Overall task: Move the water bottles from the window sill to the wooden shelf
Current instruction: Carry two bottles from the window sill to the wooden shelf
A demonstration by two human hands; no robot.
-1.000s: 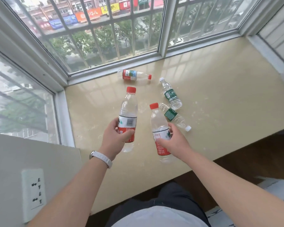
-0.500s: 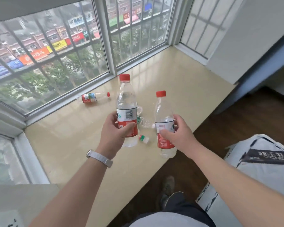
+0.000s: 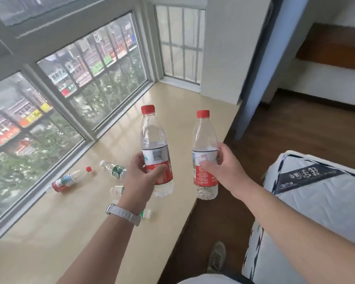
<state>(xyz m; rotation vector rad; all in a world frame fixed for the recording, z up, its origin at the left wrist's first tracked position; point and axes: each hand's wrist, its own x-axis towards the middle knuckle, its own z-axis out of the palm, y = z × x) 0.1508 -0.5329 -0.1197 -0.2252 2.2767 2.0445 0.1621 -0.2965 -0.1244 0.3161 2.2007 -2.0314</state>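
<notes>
My left hand (image 3: 140, 179) grips an upright red-capped water bottle (image 3: 153, 138) by its red label, held above the beige window sill (image 3: 70, 232). In my right hand (image 3: 225, 167) is a second red-capped bottle (image 3: 204, 136), upright, over the sill's front edge. On the sill lie a red-labelled bottle (image 3: 69, 180) near the window and a green-labelled bottle (image 3: 114, 170) beside it. Another green-labelled bottle (image 3: 147, 213) is mostly hidden behind my left wrist. A wooden shelf (image 3: 334, 50) shows at the upper right.
A white quilted mattress (image 3: 307, 212) stands at the right, close to my right arm. A blue post (image 3: 260, 68) rises at the sill's right end. Dark wooden floor (image 3: 285, 128) lies between sill and mattress. My shoe (image 3: 216, 257) is on the floor below.
The view has swung right, away from the sill towards the room. Both hands have carried their bottles along, upright, now nearer the sill's front edge.
</notes>
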